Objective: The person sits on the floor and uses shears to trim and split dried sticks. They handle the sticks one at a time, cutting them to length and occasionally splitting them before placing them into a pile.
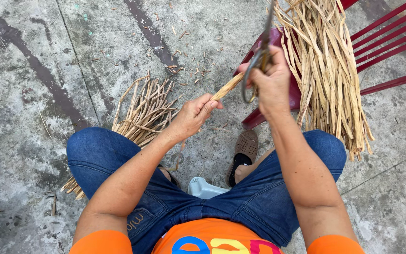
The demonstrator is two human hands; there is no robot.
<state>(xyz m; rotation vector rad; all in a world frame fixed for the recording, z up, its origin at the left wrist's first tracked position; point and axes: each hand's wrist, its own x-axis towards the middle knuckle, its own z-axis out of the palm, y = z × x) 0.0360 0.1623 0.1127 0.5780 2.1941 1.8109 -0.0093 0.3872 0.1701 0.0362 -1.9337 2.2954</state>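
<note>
Trimming step: left hand (pixel 194 114) pinches a dry strip (pixel 228 86), right hand (pixel 271 80) at two o'clock grips scissors (pixel 258 59); a square snip seems due.

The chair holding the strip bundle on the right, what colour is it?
Dark red chair, seen in the head view.

Left hand (pixel 194 114): left of right hand (pixel 271 80), pale dried reed strip (pixel 227 86) between them | metal scissors (pixel 258 56): in right hand | heap of dried reed strips (pixel 327 70): on dark red plastic chair (pixel 381 42), right | cut reed bundle (pixel 144 113): on grey concrete floor (pixel 24 94), left of knees.
</note>
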